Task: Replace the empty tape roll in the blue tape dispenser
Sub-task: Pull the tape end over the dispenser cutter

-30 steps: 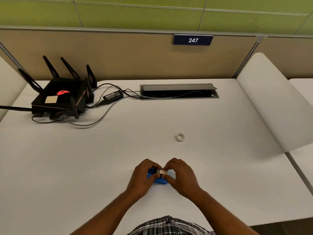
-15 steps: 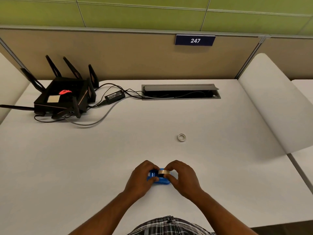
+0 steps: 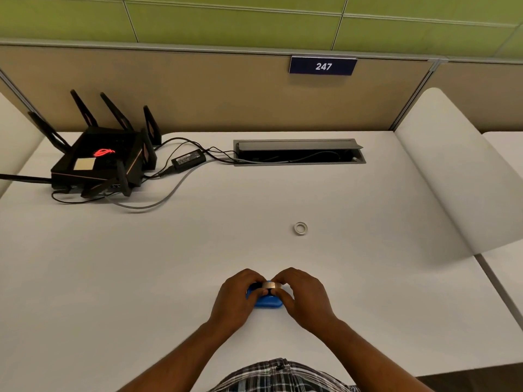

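The blue tape dispenser (image 3: 267,302) rests on the white desk near its front edge, mostly covered by both hands. My left hand (image 3: 236,299) grips its left side. My right hand (image 3: 305,297) pinches a tape roll (image 3: 272,285) that sits in the top of the dispenser, its tan band showing between my fingertips. A small white empty tape core (image 3: 300,228) lies flat on the desk, farther back and to the right, apart from both hands.
A black router (image 3: 99,162) with antennas, a power adapter (image 3: 189,159) and cables occupy the back left. An open cable tray (image 3: 298,152) is set into the desk at the back. A curved white divider (image 3: 458,176) rises on the right.
Both hands stay on the dispenser with only small finger shifts around the roll. The view has drifted slightly.
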Action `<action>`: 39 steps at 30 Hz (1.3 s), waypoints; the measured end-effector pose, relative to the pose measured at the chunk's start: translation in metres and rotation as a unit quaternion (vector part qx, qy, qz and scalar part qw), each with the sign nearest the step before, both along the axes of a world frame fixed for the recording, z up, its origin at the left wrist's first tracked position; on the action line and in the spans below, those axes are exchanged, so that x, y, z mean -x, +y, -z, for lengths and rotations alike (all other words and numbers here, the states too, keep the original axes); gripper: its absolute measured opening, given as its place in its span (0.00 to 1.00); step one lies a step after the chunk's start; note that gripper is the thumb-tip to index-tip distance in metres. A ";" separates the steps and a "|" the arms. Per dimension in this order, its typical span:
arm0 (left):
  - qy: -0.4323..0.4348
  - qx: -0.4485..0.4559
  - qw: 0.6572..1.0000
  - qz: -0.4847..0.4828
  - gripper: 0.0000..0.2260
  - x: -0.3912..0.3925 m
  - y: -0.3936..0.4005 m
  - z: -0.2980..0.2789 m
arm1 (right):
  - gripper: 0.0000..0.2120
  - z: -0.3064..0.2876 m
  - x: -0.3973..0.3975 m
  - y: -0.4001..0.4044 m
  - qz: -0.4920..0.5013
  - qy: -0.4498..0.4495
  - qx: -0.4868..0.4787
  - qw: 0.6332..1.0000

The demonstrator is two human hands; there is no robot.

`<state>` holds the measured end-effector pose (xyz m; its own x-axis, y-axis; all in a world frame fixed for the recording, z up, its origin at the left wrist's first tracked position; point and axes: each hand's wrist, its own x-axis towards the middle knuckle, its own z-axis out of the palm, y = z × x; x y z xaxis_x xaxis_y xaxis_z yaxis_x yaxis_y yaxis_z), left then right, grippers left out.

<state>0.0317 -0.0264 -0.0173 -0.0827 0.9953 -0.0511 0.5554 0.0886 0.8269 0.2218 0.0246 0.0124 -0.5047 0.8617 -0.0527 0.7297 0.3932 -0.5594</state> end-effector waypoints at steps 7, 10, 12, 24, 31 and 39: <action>-0.007 0.023 1.000 -0.010 0.03 -0.001 0.000 0.001 | 0.13 -0.002 -0.003 0.008 -0.048 -0.018 0.033 0.998; -0.019 0.025 0.999 -0.015 0.03 -0.002 0.000 0.000 | 0.11 -0.003 -0.004 0.010 -0.043 -0.015 0.038 0.998; -0.026 0.025 0.999 -0.019 0.04 -0.002 0.000 -0.001 | 0.10 -0.004 -0.005 0.011 -0.037 -0.012 0.033 0.999; -0.043 0.006 0.999 -0.017 0.10 -0.003 0.001 -0.006 | 0.11 -0.007 -0.005 0.006 0.011 -0.027 0.030 0.999; -0.047 -0.009 0.999 -0.004 0.11 -0.003 0.004 -0.013 | 0.12 -0.012 -0.006 0.005 0.031 -0.007 0.021 0.999; -0.038 0.012 0.999 0.006 0.13 0.000 0.008 -0.022 | 0.18 -0.032 -0.010 0.015 -0.029 0.038 0.067 0.997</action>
<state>0.0314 -0.0185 0.0046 -0.0663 0.9946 -0.0798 0.4927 0.1022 0.8642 0.2314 0.0396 0.0449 -0.5598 0.8191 -0.1257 0.6616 0.3504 -0.6629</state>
